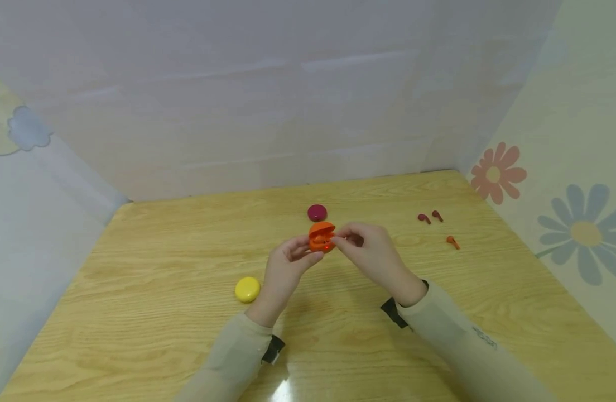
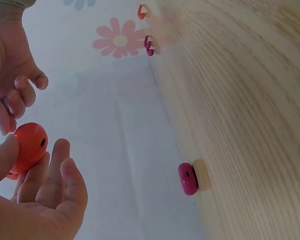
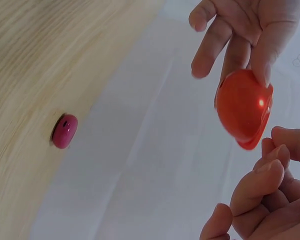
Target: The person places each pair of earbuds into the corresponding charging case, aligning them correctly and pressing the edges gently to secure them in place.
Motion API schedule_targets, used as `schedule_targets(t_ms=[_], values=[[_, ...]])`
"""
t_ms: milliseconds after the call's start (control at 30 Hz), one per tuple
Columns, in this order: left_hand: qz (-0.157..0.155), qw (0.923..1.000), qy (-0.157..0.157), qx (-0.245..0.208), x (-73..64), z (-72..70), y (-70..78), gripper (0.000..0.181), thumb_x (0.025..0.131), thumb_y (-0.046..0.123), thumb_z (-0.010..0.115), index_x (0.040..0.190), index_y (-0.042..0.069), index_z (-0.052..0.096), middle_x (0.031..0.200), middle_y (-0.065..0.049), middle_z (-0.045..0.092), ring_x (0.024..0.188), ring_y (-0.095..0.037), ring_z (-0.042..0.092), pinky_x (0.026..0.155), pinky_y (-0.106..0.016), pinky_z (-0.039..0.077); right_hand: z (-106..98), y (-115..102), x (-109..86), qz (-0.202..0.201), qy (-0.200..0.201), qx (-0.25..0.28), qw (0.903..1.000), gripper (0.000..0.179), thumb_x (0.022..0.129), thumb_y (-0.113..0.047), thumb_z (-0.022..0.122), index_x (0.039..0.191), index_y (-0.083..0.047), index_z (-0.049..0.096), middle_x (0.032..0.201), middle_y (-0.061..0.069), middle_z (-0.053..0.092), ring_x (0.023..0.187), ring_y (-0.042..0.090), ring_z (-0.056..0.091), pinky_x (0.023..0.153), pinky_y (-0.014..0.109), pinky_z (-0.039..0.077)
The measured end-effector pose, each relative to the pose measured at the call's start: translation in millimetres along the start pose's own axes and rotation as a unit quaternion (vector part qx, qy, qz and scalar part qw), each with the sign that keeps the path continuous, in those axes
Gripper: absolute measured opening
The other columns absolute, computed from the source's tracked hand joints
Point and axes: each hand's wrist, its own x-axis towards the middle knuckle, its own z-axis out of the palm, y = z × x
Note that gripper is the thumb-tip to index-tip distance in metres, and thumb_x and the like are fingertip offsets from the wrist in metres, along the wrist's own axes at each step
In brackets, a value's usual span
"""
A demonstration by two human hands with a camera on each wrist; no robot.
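Observation:
My left hand [image 1: 284, 271] holds an orange earbud case [image 1: 318, 245] between thumb and fingers, raised over the table. Its lid [image 1: 321, 228] is hinged up, and a small light glows on the front. In the right wrist view the rounded orange shell [image 3: 240, 107] faces the camera, and its inside is hidden. Thumb and forefinger of my right hand [image 1: 373, 254] pinch together at the case's opening, on a small orange earbud [image 1: 332, 237] mostly covered by the fingertips. Another orange earbud [image 1: 452, 242] lies on the table to the right.
A closed magenta case [image 1: 317, 212] sits beyond my hands, and a closed yellow case [image 1: 248, 290] beside my left wrist. Two magenta earbuds, one of them the nearer-left earbud [image 1: 424, 218], lie at the back right. Fabric walls border the wooden table [image 1: 162, 268].

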Motion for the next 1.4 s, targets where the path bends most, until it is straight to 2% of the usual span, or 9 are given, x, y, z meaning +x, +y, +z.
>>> schedule_targets(t_ms=[300, 533, 700, 967, 1133, 1400], values=[[-0.005, 1.0000, 0.000, 0.002, -0.2, -1.4, -1.2, 0.034, 0.091, 0.008, 0.068, 0.123, -0.003, 0.061, 0.119, -0.015, 0.066, 0.109, -0.026, 0.063, 0.095, -0.040, 0.048, -20.5, 16.3, -8.7, 0.017, 0.022, -0.038, 0.9989, 0.005, 0.091, -0.005, 0.067, 0.092, -0.002, 0.071, 0.080, 0.006, 0.066, 0.066, 0.017, 0.051, 0.060, 0.026, 0.044], [-0.004, 1.0000, 0.002, 0.001, -0.2, -2.3, -2.5, 0.033, 0.091, 0.006, 0.067, 0.121, -0.004, 0.061, 0.119, -0.016, 0.066, 0.108, -0.026, 0.063, 0.094, -0.038, 0.049, -38.6, 30.1, -16.9, 0.026, 0.031, -0.055, 0.9976, 0.007, 0.091, -0.005, 0.066, 0.094, 0.000, 0.071, 0.078, 0.005, 0.065, 0.065, 0.017, 0.050, 0.058, 0.026, 0.043], [-0.006, 1.0000, 0.001, 0.000, -0.8, -2.7, -2.5, 0.033, 0.091, 0.006, 0.068, 0.122, -0.004, 0.061, 0.119, -0.016, 0.066, 0.107, -0.025, 0.063, 0.094, -0.038, 0.049, -50.0, 37.1, -21.9, 0.036, 0.042, -0.067, 0.9962, 0.009, 0.092, -0.004, 0.065, 0.097, 0.001, 0.071, 0.082, 0.007, 0.067, 0.067, 0.017, 0.052, 0.060, 0.025, 0.045], [-0.011, 0.9999, 0.003, 0.002, 0.2, -2.9, -2.7, 0.034, 0.091, 0.006, 0.068, 0.122, -0.004, 0.061, 0.119, -0.016, 0.066, 0.108, -0.025, 0.063, 0.094, -0.038, 0.049, -62.9, 44.1, -29.7, 0.035, 0.056, -0.090, 0.9937, 0.010, 0.092, -0.005, 0.065, 0.098, 0.002, 0.070, 0.086, 0.010, 0.068, 0.071, 0.017, 0.056, 0.063, 0.024, 0.047], [-0.012, 0.9999, 0.003, 0.005, 0.6, -3.7, -3.2, 0.035, 0.091, 0.008, 0.068, 0.123, -0.004, 0.060, 0.119, -0.016, 0.066, 0.109, -0.026, 0.063, 0.094, -0.037, 0.049, -71.2, 51.6, -34.3, 0.034, 0.068, -0.119, 0.9900, 0.009, 0.092, -0.005, 0.066, 0.096, 0.002, 0.071, 0.082, 0.008, 0.068, 0.067, 0.015, 0.055, 0.060, 0.025, 0.046], [-0.014, 0.9998, 0.008, 0.007, 0.8, -3.2, -3.0, 0.037, 0.091, 0.009, 0.068, 0.124, -0.005, 0.059, 0.120, -0.017, 0.065, 0.109, -0.027, 0.062, 0.094, -0.037, 0.049, -84.8, 59.9, -40.5, 0.054, 0.065, -0.138, 0.9868, 0.015, 0.093, -0.009, 0.066, 0.099, 0.003, 0.071, 0.085, 0.010, 0.069, 0.070, 0.017, 0.057, 0.060, 0.024, 0.045]])
